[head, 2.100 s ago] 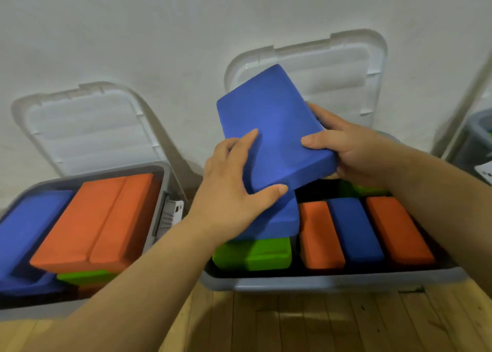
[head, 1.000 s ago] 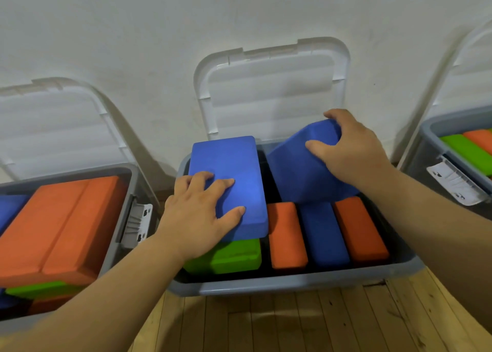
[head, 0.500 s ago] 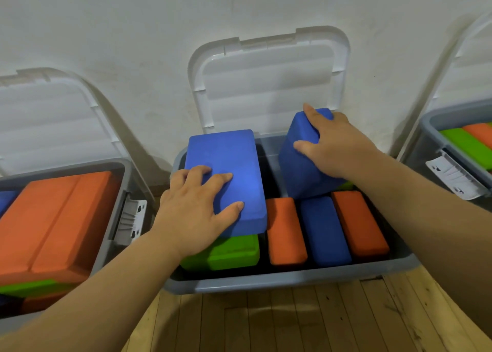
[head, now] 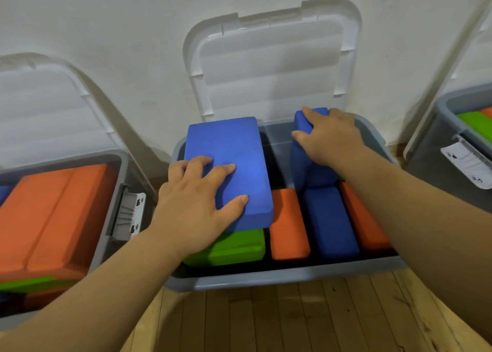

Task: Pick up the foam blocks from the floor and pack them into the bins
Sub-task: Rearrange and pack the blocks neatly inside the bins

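Observation:
The middle grey bin [head: 279, 278] holds foam blocks. My left hand [head: 197, 205] rests with spread fingers on a flat blue block [head: 234, 149] that lies on top of a green block [head: 239, 248] at the bin's left. My right hand [head: 330, 136] grips the top of a second blue block [head: 308, 170], which stands nearly upright at the bin's back right. In front of it lie an orange block [head: 288, 226], a dark blue block [head: 330, 224] and another orange block [head: 364, 218], side by side.
The middle bin's clear lid [head: 271, 59] leans open against the white wall. A left bin [head: 114, 200] holds orange, green and blue blocks. A right bin [head: 447, 128] holds green and orange blocks, with a white latch [head: 468, 162]. Wooden floor [head: 292, 319] lies in front.
My right hand has tipped the second blue block from slanted to nearly upright and pushed it lower at the bin's back right. My left hand stays on the flat blue block.

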`<act>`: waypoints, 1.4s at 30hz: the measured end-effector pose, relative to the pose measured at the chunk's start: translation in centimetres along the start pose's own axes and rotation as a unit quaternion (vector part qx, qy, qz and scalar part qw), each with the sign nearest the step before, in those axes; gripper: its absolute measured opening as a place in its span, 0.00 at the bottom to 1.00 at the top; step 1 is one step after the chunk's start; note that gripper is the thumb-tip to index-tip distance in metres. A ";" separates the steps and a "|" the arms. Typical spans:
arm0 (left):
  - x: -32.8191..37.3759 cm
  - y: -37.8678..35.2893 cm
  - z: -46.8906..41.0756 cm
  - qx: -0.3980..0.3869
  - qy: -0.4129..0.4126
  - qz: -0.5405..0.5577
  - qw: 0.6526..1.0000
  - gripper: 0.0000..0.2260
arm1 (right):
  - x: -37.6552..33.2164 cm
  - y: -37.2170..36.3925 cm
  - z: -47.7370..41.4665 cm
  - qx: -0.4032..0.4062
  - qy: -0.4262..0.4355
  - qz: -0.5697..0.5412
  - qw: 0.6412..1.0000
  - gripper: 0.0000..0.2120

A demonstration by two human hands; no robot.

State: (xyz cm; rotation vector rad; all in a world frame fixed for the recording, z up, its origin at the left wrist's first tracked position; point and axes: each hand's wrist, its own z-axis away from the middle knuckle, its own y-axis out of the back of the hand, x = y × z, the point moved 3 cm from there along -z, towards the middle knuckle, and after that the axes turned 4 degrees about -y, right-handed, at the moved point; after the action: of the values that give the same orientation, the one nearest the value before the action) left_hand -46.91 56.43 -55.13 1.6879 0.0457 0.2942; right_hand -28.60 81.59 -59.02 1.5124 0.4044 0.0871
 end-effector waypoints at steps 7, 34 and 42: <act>-0.4 -0.1 0.0 0.000 0.001 0.008 1.000 0.35 | 1.5 -7.1 -0.2 -0.104 -0.066 0.038 0.992 0.36; -0.8 0.9 3.1 -0.029 0.028 0.192 0.981 0.36 | -6.6 2.1 11.3 -0.317 0.144 -0.545 0.763 0.34; -0.6 -1.8 2.4 -0.148 0.017 0.010 0.989 0.38 | -2.4 8.8 9.8 -0.052 0.071 -0.195 0.977 0.46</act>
State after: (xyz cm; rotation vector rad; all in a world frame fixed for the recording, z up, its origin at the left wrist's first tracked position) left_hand -46.72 54.19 -57.29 1.3901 0.0106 0.3278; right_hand -26.12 72.16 -49.81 1.3028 0.7929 -0.0934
